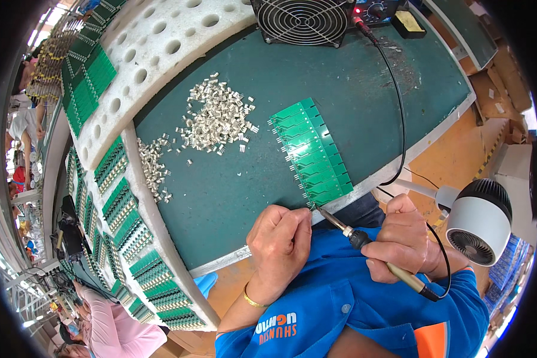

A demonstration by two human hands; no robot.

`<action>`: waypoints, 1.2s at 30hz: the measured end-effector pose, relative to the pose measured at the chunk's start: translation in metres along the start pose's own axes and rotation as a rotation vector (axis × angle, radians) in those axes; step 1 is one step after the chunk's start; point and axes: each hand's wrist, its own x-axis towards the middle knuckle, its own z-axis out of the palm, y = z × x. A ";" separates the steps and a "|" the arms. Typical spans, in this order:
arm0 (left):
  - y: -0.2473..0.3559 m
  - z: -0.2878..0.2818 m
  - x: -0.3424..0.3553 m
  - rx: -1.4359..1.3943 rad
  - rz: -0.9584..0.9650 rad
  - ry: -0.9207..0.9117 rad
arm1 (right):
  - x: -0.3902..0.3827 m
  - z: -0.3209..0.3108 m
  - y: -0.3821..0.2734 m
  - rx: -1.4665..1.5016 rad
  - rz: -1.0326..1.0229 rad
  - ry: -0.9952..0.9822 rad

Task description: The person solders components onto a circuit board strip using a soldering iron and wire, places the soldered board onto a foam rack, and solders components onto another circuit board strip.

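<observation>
The right hand (403, 235) is closed tight around a soldering iron (373, 250), like a fist around a fat pencil. The iron is long and thin. It slants up and to the left from the hand, and its tip touches the near end of the green board strip (311, 152). A black cord (400, 113) runs from the iron's back end up to a box at the far edge of the table (232, 203).

The left hand (280, 238) sits just beside the iron tip, at the near edge of the table. Its fingers are curled in, pinched together. I cannot tell if it has something thin in them. Both hands are close to the strip's near end, and the left hand is a bit nearer.

The strip lies on the green table. Its long side runs away from the hands, up and a little left. A pile of small metal parts (218, 119) lies farther off to the left. A white fan (480, 221) stands to the right
</observation>
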 end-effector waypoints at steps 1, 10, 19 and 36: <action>-0.001 0.000 0.000 0.003 0.004 -0.002 | 0.000 0.000 0.000 -0.001 -0.008 0.004; 0.000 0.000 0.000 -0.019 -0.020 -0.006 | 0.002 0.000 0.002 0.014 0.032 0.015; 0.000 -0.001 0.001 -0.028 -0.028 -0.019 | -0.007 0.006 0.005 -0.069 -0.089 0.003; -0.001 -0.002 0.001 -0.036 -0.025 -0.019 | -0.006 0.004 0.005 -0.009 -0.057 0.025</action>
